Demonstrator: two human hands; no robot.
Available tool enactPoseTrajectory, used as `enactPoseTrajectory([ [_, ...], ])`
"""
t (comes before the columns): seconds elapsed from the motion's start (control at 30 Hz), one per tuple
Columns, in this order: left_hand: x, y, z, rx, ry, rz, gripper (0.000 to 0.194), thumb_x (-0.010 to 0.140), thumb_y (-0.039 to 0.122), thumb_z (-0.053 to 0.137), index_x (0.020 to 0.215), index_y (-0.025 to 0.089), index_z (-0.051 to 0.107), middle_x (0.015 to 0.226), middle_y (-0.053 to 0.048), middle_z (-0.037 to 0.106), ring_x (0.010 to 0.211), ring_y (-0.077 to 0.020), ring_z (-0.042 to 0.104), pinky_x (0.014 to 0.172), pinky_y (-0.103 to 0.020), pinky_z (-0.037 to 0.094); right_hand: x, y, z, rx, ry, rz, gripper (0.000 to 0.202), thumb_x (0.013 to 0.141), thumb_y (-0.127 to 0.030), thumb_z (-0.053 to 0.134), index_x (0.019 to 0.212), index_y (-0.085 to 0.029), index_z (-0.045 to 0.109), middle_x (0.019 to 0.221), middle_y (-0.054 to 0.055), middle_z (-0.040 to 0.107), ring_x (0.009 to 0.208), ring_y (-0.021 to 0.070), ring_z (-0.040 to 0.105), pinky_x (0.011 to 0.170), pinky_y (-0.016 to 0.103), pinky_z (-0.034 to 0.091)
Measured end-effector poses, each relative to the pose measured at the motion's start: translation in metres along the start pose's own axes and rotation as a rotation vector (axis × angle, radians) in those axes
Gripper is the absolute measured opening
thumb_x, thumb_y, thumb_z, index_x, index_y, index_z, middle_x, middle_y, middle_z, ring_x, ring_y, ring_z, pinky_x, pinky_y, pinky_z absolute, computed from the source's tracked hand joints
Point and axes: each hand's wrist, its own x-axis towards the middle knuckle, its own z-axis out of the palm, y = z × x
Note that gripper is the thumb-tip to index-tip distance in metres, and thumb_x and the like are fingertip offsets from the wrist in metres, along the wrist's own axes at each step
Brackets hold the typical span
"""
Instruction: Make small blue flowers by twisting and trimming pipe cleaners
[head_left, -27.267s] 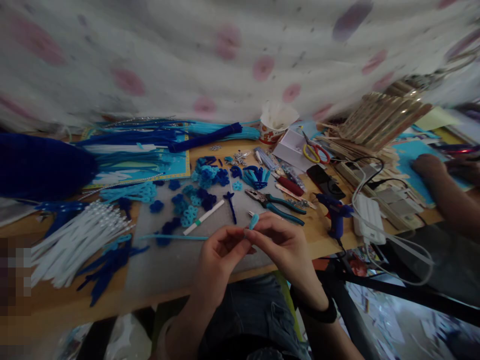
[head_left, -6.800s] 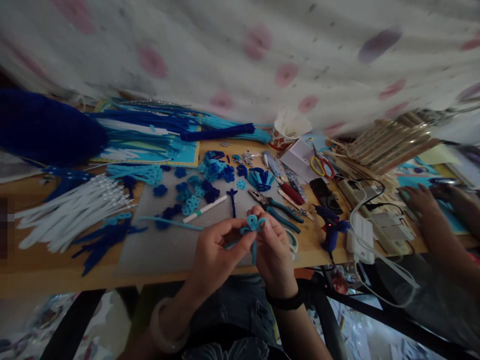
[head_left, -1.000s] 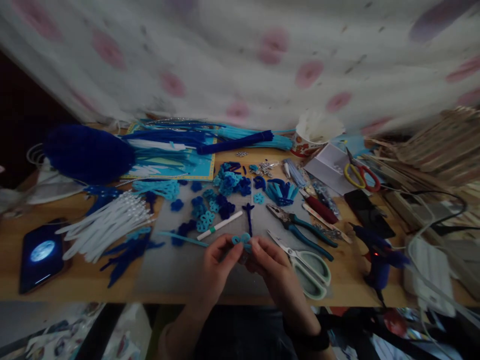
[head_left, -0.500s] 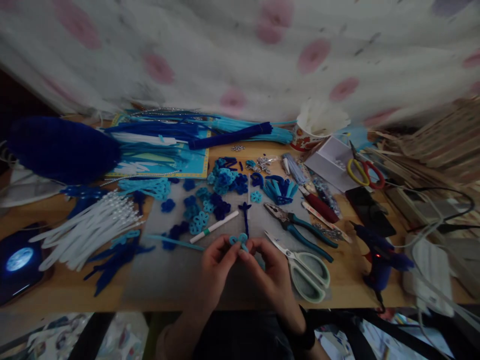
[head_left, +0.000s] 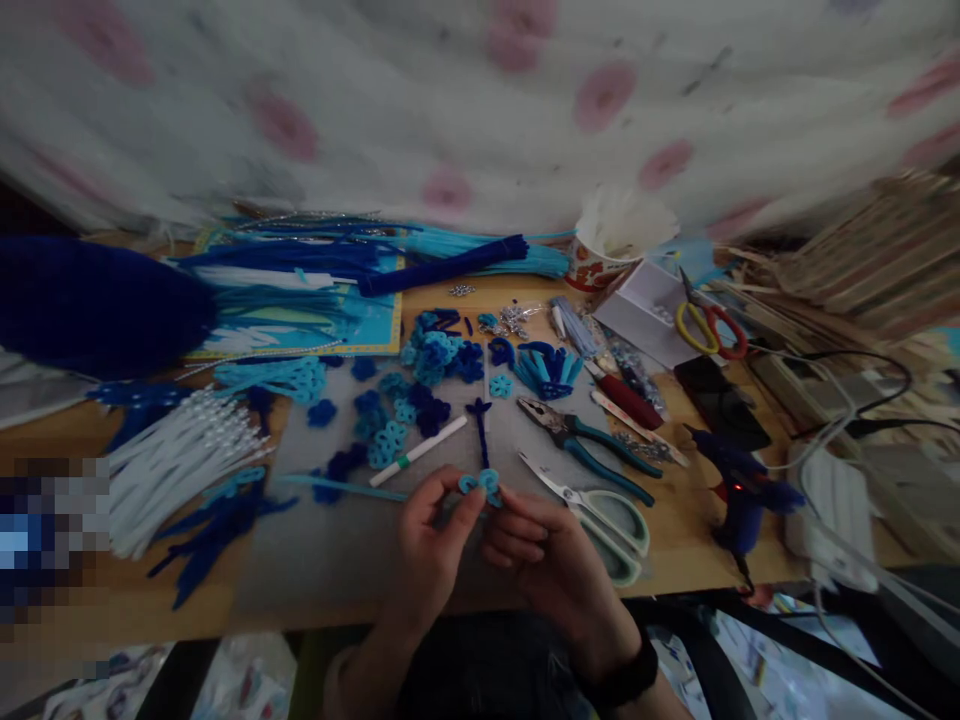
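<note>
Between my two hands is a light blue pipe cleaner [head_left: 480, 484] bent into small loops. My left hand [head_left: 435, 530] pinches its left side, and a straight light blue tail [head_left: 337, 486] runs out leftward beside that hand. The fingertips of my right hand [head_left: 544, 545] are closed at the loops' right edge, its other fingers curled. Just beyond the loops lies a dark blue pipe-cleaner piece [head_left: 481, 430]. A white pen-like stick [head_left: 418, 452] with a green band rests to the left. White-handled scissors [head_left: 600, 520] and teal-handled pliers [head_left: 589, 445] lie to the right.
Blue pipe-cleaner flowers [head_left: 435, 355] cluster at mid-table. White bead-tipped stems [head_left: 180, 470] lie left. A glue gun [head_left: 742, 490] with a lit red light, a phone [head_left: 720, 400], a white box [head_left: 649, 310] and red-yellow scissors [head_left: 709, 325] are on the right, with cables nearby.
My right hand has turned and drawn slightly down and right, its fingers now curled, and more of the loops show. The whole view has shifted a little.
</note>
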Motion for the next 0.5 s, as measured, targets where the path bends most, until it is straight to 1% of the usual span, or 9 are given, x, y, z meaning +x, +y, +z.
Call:
enactPoseTrajectory([
  [0.07, 0.001, 0.000, 0.000, -0.046, -0.060, -0.088, 0.018, 0.082, 0.035, 0.074, 0.074, 0.019, 0.070, 0.070, 0.000, 0.071, 0.072, -0.0178, 0.066, 0.072, -0.027, 0.052, -0.002, 0.002, -0.006, -0.101, 0.087, -0.134, 0.037, 0.074, -0.040, 0.086, 0.064, -0.018, 0.058, 0.047, -0.013, 0.024, 0.045, 0.0052, 0.014, 0.047, 0.022, 0.020],
  [0.13, 0.002, 0.000, 0.001, -0.092, -0.092, -0.144, 0.019, 0.083, 0.035, 0.074, 0.072, 0.019, 0.071, 0.070, 0.000, 0.073, 0.072, -0.0173, 0.067, 0.073, -0.027, 0.051, -0.005, 0.005, -0.013, -0.278, 0.177, -0.306, 0.032, 0.078, -0.044, 0.083, 0.075, -0.018, 0.065, 0.051, -0.010, 0.036, 0.046, 0.0068, 0.025, 0.047, 0.022, 0.022],
  [0.17, 0.002, 0.000, 0.001, -0.102, -0.095, -0.157, 0.020, 0.083, 0.035, 0.074, 0.071, 0.019, 0.071, 0.069, 0.000, 0.073, 0.072, -0.0168, 0.067, 0.074, -0.026, 0.051, -0.007, 0.006, -0.017, -0.389, 0.211, -0.401, 0.028, 0.080, -0.043, 0.081, 0.082, -0.019, 0.068, 0.054, -0.008, 0.042, 0.048, 0.0082, 0.032, 0.049, 0.023, 0.026],
  [0.23, 0.001, 0.002, 0.001, -0.107, -0.092, -0.167, 0.020, 0.082, 0.034, 0.075, 0.068, 0.020, 0.071, 0.067, 0.001, 0.072, 0.072, -0.0157, 0.066, 0.073, -0.025, 0.050, -0.011, 0.006, -0.023, -0.653, 0.240, -0.638, 0.019, 0.083, -0.034, 0.080, 0.095, -0.023, 0.070, 0.063, -0.005, 0.052, 0.057, 0.0121, 0.046, 0.054, 0.024, 0.037],
  [0.3, 0.000, 0.005, 0.002, -0.137, -0.099, -0.178, 0.020, 0.081, 0.034, 0.075, 0.067, 0.020, 0.071, 0.066, 0.002, 0.071, 0.071, -0.0146, 0.064, 0.072, -0.024, 0.049, -0.015, 0.002, -0.027, -0.959, 0.209, -0.915, 0.020, 0.084, -0.022, 0.078, 0.102, -0.025, 0.071, 0.074, -0.002, 0.060, 0.069, 0.0165, 0.057, 0.063, 0.029, 0.045],
  [0.37, -0.002, 0.009, 0.002, -0.196, -0.116, -0.208, 0.017, 0.080, 0.034, 0.077, 0.068, 0.021, 0.073, 0.067, 0.002, 0.071, 0.071, -0.0139, 0.063, 0.072, -0.023, 0.049, -0.019, -0.004, -0.030, -1.248, 0.155, -1.133, 0.021, 0.087, -0.014, 0.074, 0.105, -0.026, 0.073, 0.084, 0.001, 0.063, 0.078, 0.0187, 0.061, 0.069, 0.031, 0.049],
  [0.43, -0.003, 0.013, 0.003, -0.262, -0.124, -0.263, 0.014, 0.075, 0.033, 0.080, 0.070, 0.022, 0.075, 0.069, 0.002, 0.071, 0.072, -0.0141, 0.063, 0.072, -0.023, 0.049, -0.022, -0.011, -0.031, -1.449, 0.095, -1.259, 0.022, 0.091, -0.011, 0.068, 0.106, -0.026, 0.073, 0.088, 0.002, 0.063, 0.079, 0.0182, 0.062, 0.069, 0.032, 0.050],
  [0.5, -0.004, 0.017, 0.003, -0.324, -0.119, -0.339, 0.012, 0.068, 0.032, 0.084, 0.069, 0.022, 0.077, 0.069, 0.001, 0.071, 0.071, -0.0151, 0.063, 0.071, -0.024, 0.051, -0.024, -0.018, -0.031, -1.566, 0.033, -1.327, 0.026, 0.092, -0.007, 0.064, 0.109, -0.025, 0.073, 0.089, 0.002, 0.064, 0.081, 0.0179, 0.062, 0.072, 0.032, 0.051],
])
